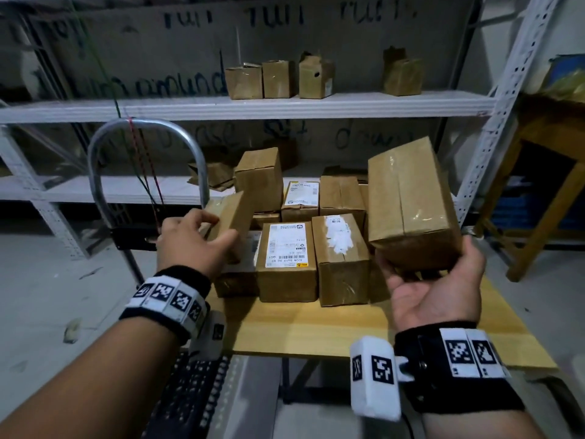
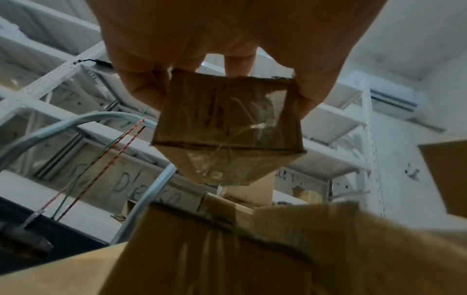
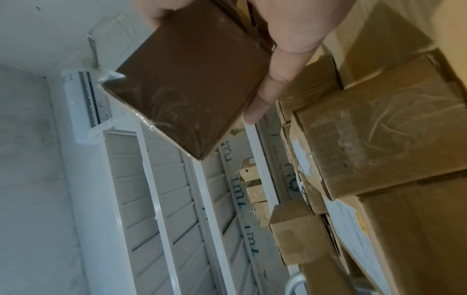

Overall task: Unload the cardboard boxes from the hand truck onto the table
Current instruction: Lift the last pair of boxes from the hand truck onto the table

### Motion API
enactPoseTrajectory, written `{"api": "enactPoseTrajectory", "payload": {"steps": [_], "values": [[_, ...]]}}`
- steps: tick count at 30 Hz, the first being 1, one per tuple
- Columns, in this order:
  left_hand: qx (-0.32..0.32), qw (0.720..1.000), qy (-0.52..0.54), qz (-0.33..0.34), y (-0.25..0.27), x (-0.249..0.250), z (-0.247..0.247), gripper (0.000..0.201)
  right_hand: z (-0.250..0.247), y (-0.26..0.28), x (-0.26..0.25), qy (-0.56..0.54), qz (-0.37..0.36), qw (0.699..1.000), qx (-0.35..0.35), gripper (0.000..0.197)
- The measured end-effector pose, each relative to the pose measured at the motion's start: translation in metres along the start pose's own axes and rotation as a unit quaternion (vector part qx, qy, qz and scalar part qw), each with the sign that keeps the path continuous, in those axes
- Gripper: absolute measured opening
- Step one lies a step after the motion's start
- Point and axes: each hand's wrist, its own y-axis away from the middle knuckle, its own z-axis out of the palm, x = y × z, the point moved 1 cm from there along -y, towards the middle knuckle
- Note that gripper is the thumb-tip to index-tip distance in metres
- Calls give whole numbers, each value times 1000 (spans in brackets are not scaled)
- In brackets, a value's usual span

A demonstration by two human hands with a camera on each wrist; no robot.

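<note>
Wooden table [image 1: 316, 337] fills the near foreground, its pale top carrying a cluster of cardboard boxes toward the far edge. Above its near right corner the right hand [image 1: 433, 289], palm up, cups a large taped box [image 1: 411, 204] from below, fingers and thumb curled round its lower end; the box is tilted and clear of the tabletop. At the left edge the left hand [image 1: 193, 242] pinches a small box [image 1: 231, 213] between thumb and fingers, held tilted just over the boxes at that side; the left wrist view shows the fingers [image 2: 141, 87] and thumb clamped on opposite faces. Between the hands, a box with a printed label [image 1: 286, 261] and a box with a torn white label [image 1: 342, 258] stand side by side on the table, more boxes crowded behind them. Just left of the table rises the hand truck's curved metal handle [image 1: 104, 144], red and green cords hanging from it. Beyond stands white metal shelving [image 1: 253, 106], four small boxes [image 1: 278, 79] on its upper shelf.
</note>
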Motion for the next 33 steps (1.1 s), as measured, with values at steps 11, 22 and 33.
{"api": "enactPoseTrajectory", "payload": {"steps": [11, 22, 33], "values": [[-61, 996, -71, 4, 3, -2, 30, 41, -23, -43, -6, 66, 47, 989, 120, 57], [-48, 998, 33, -19, 8, -13, 30, 45, -49, -74, 11, 210, 135, 958, 142, 58], [-39, 995, 86, -40, 12, -18, 25, 50, -43, -73, -4, 392, -39, 906, 156, 54]]}}
